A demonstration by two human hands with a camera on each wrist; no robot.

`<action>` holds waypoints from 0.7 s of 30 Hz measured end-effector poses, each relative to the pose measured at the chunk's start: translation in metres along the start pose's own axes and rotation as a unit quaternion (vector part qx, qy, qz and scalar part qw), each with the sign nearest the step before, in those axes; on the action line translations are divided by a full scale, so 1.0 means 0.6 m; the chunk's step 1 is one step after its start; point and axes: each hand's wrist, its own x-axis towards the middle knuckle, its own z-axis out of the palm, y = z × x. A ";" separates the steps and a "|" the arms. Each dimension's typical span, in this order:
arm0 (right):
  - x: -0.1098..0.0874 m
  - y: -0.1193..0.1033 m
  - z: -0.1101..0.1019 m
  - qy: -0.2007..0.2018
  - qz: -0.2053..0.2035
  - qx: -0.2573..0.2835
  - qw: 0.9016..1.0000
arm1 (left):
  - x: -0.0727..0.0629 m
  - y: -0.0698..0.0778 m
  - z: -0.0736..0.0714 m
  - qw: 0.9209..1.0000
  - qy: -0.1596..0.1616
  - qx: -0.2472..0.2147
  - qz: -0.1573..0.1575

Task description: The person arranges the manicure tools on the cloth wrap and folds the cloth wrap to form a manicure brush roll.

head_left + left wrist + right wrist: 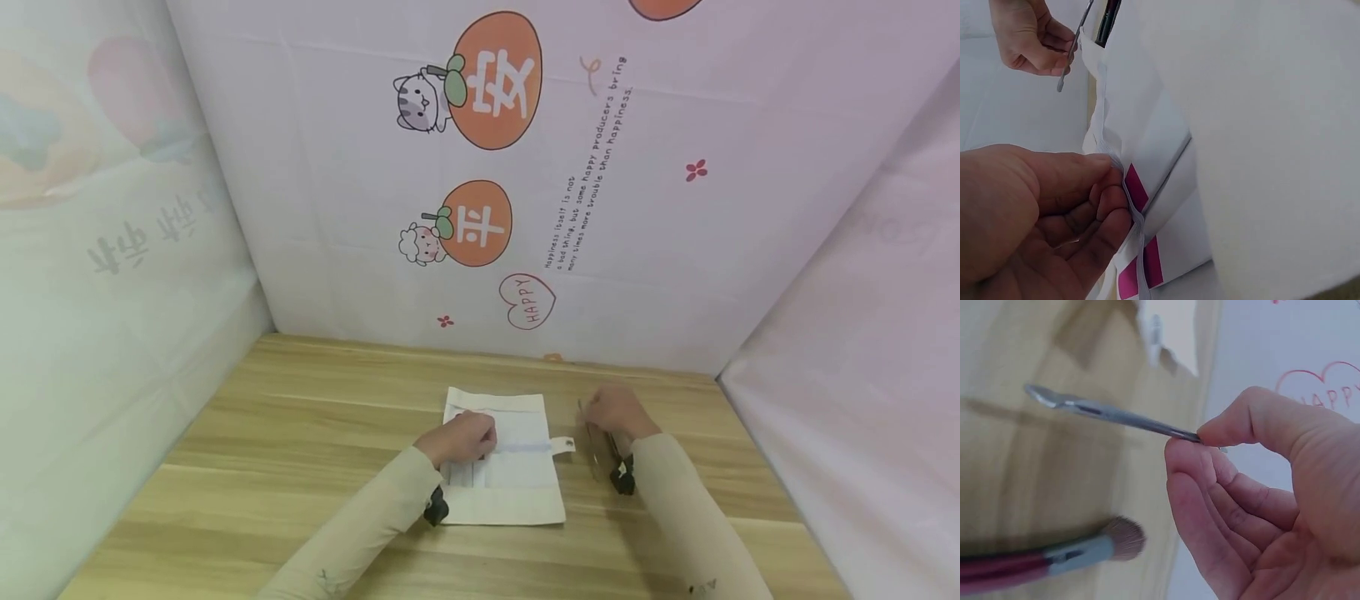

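A white fabric roll case (517, 504) lies unfolded on the table. My left hand (465, 436) is over its left part. In the left wrist view, the thumb and fingers of that hand pinch a thin grey elastic band (1140, 250) running across the case, beside magenta patches (1152, 262). To the right of the case, my right hand (618, 410) is raised above the table. Between thumb and fingertips it pinches a slim metal stick with a spoon-like tip (1116, 417). Below that hand lies a makeup brush (1079, 557) with a dark red handle.
A short tab (562, 445) sticks out from the case's right side. The wooden table (300, 433) meets a printed white cloth wall (360, 275) at the back, with cloth sides left and right. Dark wrist cameras sit under both sleeves.
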 end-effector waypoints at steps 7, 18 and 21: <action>0.007 -0.044 -0.014 -0.010 0.003 0.005 1.000 | -0.002 -0.006 -0.001 1.000 -0.008 0.001 0.015; 0.024 -0.137 0.032 0.004 -0.039 0.108 0.993 | -0.008 -0.011 -0.003 1.000 -0.003 -0.009 0.030; 0.031 -0.154 0.049 0.007 -0.045 0.136 0.990 | -0.005 -0.014 0.000 0.999 0.000 -0.006 0.032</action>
